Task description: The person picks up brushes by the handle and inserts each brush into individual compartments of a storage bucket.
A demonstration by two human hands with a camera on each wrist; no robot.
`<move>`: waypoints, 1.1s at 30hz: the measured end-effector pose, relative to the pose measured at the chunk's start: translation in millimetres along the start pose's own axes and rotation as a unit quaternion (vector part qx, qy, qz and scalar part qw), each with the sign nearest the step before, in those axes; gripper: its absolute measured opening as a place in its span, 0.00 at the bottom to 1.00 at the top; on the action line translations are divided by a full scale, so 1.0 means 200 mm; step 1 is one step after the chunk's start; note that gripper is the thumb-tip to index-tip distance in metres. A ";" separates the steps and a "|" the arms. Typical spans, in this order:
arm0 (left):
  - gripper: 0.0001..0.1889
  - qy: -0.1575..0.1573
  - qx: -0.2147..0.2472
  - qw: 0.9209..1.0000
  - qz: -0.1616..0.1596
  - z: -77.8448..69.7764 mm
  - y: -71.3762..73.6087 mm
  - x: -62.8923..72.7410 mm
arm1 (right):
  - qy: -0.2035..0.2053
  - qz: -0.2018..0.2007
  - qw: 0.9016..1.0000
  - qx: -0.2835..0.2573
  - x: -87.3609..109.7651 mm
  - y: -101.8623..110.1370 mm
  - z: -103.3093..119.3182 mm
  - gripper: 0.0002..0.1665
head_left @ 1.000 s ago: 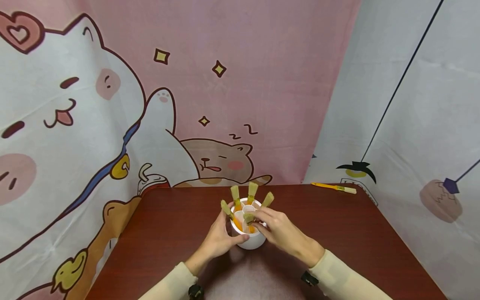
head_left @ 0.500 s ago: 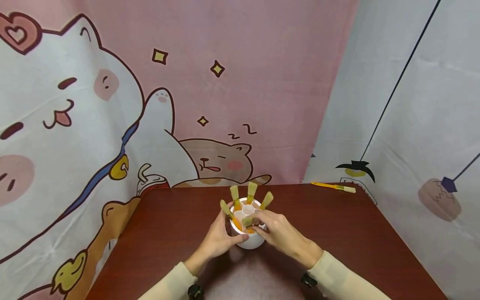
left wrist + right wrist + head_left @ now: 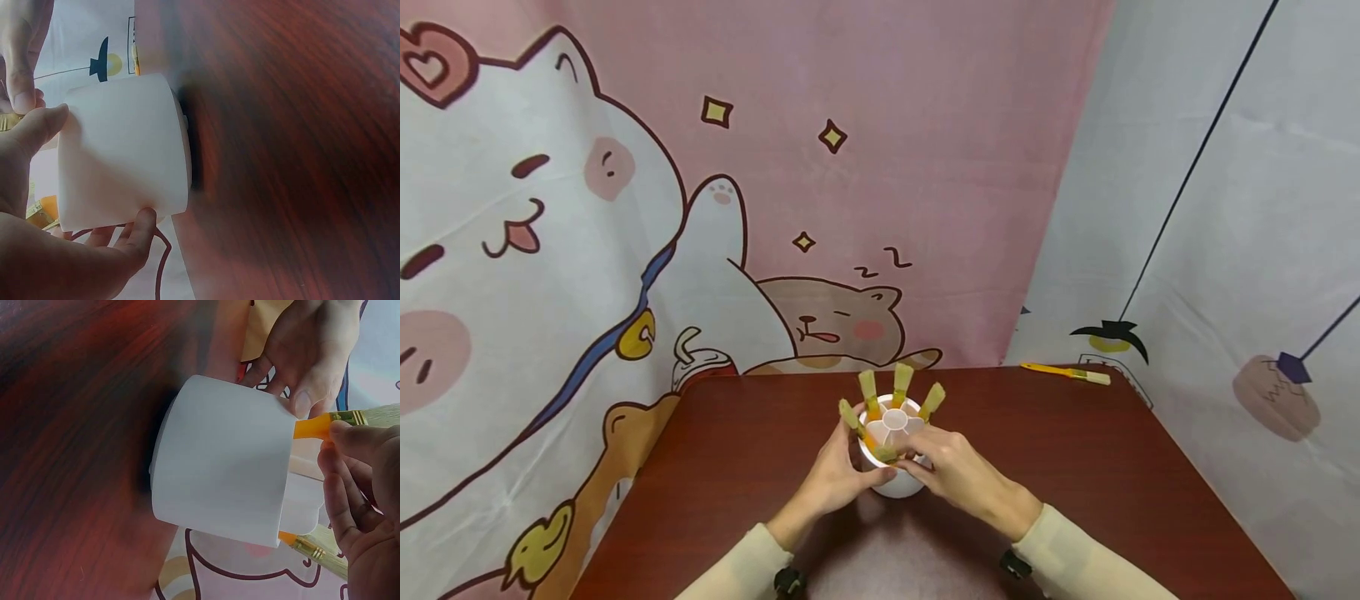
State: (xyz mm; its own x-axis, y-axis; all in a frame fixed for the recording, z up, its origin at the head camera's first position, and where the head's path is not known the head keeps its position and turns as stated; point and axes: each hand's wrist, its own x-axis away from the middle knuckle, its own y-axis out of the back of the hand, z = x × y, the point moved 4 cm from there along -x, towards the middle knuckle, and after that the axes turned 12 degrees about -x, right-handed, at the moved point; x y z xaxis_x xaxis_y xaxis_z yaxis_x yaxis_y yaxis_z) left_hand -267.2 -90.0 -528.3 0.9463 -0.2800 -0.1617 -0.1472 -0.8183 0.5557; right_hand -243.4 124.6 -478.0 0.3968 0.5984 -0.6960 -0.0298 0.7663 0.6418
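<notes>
A white round brush holder [image 3: 901,483], divided inside like flower petals, stands on the table. My left hand [image 3: 835,468] grips its left side, thumb at the near rim and fingers round the wall. My right hand [image 3: 966,475] pinches a flat paintbrush [image 3: 312,428] by the handle close to the metal band, bristles up. Its orange handle goes down inside the near rim, close to my left thumb [image 3: 303,403]; the lower end is hidden by the wall. Several similar paintbrushes [image 3: 902,383] stand bristles up along the left and far side of the holder, leaning outward.
Another paintbrush [image 3: 1066,372], with a yellow handle, lies at the far right edge of the reddish-brown table [image 3: 737,442]. Cloth with cartoon animals [image 3: 842,325] hangs directly behind the table and along its sides.
My right hand has brought its paintbrush down and leftward to the near rim, and the bristles now sit lower. My left hand keeps its grip on the holder.
</notes>
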 end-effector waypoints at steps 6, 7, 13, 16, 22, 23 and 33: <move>0.61 -0.004 0.015 1.000 0.005 -0.01 0.00 0.00 | -0.003 0.004 1.000 -0.006 0.00 0.00 0.00 0.23; 0.61 -0.004 0.014 1.000 0.005 -0.01 0.00 0.00 | -0.003 0.004 1.000 -0.006 0.00 0.00 0.00 0.23; 0.60 -0.008 -0.006 1.000 0.001 -0.02 0.01 0.00 | -0.001 0.007 1.000 -0.006 0.00 0.01 0.00 0.22; 0.60 -0.006 -0.006 1.000 0.003 -0.03 0.02 0.00 | 0.000 0.000 1.000 -0.006 0.00 0.02 0.00 0.21; 0.61 0.001 -0.001 1.000 0.006 -0.03 0.03 0.00 | -0.007 -0.019 1.000 0.006 0.00 0.07 0.00 0.17; 0.61 0.001 -0.001 1.000 0.006 -0.03 0.03 0.00 | -0.007 -0.023 1.000 0.009 0.01 0.08 0.00 0.18; 0.63 0.009 0.048 0.998 0.043 0.00 0.02 0.00 | -0.012 -0.050 0.998 0.028 0.03 0.20 -0.01 0.18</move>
State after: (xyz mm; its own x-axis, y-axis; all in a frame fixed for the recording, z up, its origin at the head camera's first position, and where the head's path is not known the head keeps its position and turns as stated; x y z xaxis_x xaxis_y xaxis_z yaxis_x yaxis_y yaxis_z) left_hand -268.7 -92.7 -526.2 0.9334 -0.3441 -0.1019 -0.2551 -0.8359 0.4860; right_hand -243.8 158.6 -456.6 0.4178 0.5137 -0.7493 0.0620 0.8067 0.5877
